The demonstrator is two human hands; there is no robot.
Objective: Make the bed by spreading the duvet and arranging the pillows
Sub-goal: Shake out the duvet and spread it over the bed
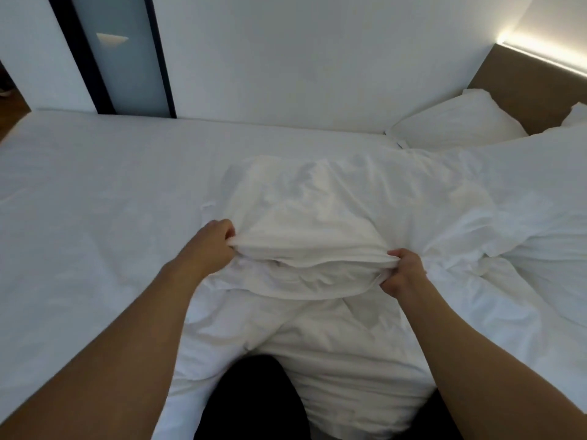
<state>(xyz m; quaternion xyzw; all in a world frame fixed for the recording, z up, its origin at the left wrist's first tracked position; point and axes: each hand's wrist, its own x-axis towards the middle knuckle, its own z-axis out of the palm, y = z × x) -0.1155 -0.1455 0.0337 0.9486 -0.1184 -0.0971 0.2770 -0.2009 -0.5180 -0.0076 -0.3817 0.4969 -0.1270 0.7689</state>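
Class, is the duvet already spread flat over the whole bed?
No: the duvet lies bunched, gripped by both hands, leaving bare sheet.

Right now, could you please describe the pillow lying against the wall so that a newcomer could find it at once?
Start at the brown headboard with the light strip above it, at the right. Just in front of it, where the headboard meets the white wall, lies the pillow. Unlike the crumpled duvet nearby, it is smooth, plump and untouched by either hand.

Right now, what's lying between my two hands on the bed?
In the head view, a bunched fold of the white duvet spans the gap; the left hand and right hand each grip one end of it.
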